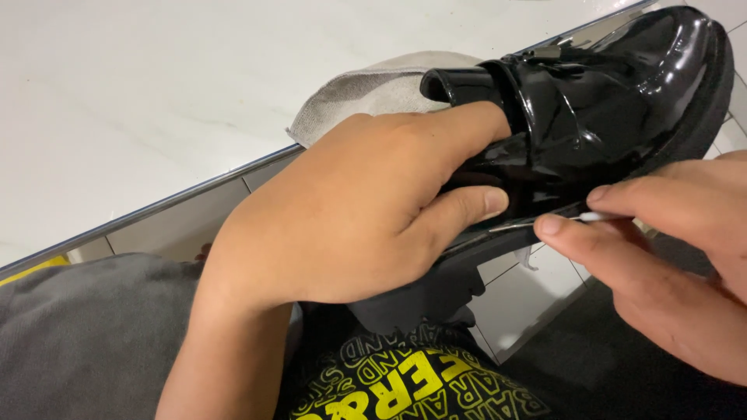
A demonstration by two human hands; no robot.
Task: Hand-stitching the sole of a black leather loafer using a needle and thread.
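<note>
My left hand (350,210) is shut on a glossy black patent loafer (615,101), fingers tucked into its opening and thumb pressed along its side near the sole. The shoe points up and to the right, held above my lap. My right hand (669,241) pinches a thin white cotton swab (595,217) between thumb and forefinger, its tip against the seam where the upper meets the sole.
A grey cloth (373,89) lies behind the shoe on a white marble-like surface (156,93) with a metal edge strip (156,206). Below are my grey trousers (85,342), a black shirt with yellow lettering (405,381) and white floor tiles (529,295).
</note>
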